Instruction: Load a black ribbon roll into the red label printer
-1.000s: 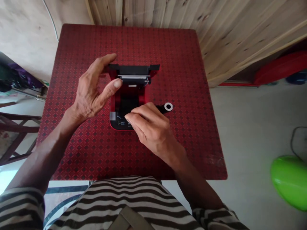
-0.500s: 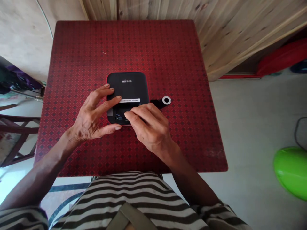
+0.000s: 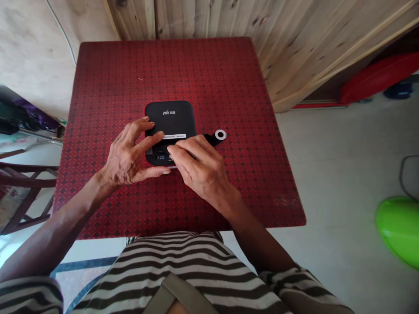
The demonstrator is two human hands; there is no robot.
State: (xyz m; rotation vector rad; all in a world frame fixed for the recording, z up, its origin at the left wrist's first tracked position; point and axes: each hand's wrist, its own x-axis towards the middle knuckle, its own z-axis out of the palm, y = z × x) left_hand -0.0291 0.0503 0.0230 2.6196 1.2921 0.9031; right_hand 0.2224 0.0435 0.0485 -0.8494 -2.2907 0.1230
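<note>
A flat black device point(image 3: 176, 122) with rounded corners, a pale logo and a white label strip point(image 3: 175, 136) lies on the red patterned table point(image 3: 114, 74). My left hand point(image 3: 126, 157) braces it on the left, two fingers on top and the thumb along the near edge. Thumb and fingers of my right hand point(image 3: 201, 163) are pinched together over a dark recess point(image 3: 160, 156) at the device's near end; what they hold is hidden. Just beyond my right knuckles, a white ring with a dark centre point(image 3: 220, 134) sits at the end of a black piece point(image 3: 212, 139).
Beyond the table's far edge is a wooden plank wall point(image 3: 196, 19). A dark wooden chair point(image 3: 29, 183) stands to the left. On the floor at right is a bright green rounded object point(image 3: 399, 231), with a red one point(image 3: 379, 83) farther back.
The view has shifted slightly. My right fingers stay pinched at the recess with a small change of position, and my left thumb reaches a little farther right along the device's near edge.
</note>
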